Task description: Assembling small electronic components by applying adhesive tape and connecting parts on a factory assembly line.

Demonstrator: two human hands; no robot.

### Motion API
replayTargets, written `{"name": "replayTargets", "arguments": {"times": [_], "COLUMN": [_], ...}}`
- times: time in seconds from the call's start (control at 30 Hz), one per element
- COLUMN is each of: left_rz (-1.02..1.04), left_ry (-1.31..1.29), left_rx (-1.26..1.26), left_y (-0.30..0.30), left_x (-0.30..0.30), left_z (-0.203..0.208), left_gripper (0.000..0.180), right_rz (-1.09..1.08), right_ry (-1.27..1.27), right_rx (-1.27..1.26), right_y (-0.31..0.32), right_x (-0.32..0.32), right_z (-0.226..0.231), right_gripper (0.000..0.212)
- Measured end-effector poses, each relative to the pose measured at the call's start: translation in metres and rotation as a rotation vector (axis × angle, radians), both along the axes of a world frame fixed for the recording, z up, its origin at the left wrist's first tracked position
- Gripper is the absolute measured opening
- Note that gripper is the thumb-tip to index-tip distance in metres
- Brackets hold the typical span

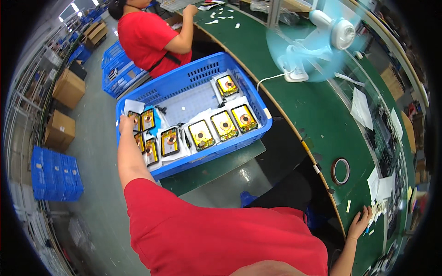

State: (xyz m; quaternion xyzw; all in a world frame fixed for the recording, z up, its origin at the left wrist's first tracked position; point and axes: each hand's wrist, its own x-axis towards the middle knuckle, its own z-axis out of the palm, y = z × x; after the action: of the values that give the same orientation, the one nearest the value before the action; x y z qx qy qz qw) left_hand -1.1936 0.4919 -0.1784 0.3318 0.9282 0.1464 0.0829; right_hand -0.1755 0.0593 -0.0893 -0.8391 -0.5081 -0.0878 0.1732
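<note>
My left hand (126, 123) reaches into the left end of a blue plastic basket (198, 158). Its fingers, partly hidden, close on the edge of a battery module with a round copper coil (134, 118). Right beside it lies another module (148, 119). Several more modules, silver with yellow edges, sit along the near side on white sheets, among them one module (201, 134) near the middle. My right hand (360, 223) rests on the green worktable (317, 117), fingers apart, next to a heap of small white pieces (378, 210). It holds nothing.
A roll of brown tape (340, 171) lies on the worktable. Farther off a light-blue fan (322, 43) stands with its cord trailing toward the basket. A person in red (149, 39) works at the far left. Blue crates (56, 175) and cartons (60, 130) stand on the floor.
</note>
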Motion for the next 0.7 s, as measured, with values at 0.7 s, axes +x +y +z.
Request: {"name": "replayTargets", "arguments": {"times": [0.7], "left_rz": [-1.153], "left_ry": [1.424], "left_rx": [0.803], "left_y": [0.166], "left_x": [0.196], "left_z": [0.040], "left_gripper": [0.058], "right_rz": [-0.104], "right_ry": [0.009], "right_rx": [0.140], "right_y": [0.013], "right_x": [-0.040], "right_z": [0.013], "right_gripper": [0.028]}}
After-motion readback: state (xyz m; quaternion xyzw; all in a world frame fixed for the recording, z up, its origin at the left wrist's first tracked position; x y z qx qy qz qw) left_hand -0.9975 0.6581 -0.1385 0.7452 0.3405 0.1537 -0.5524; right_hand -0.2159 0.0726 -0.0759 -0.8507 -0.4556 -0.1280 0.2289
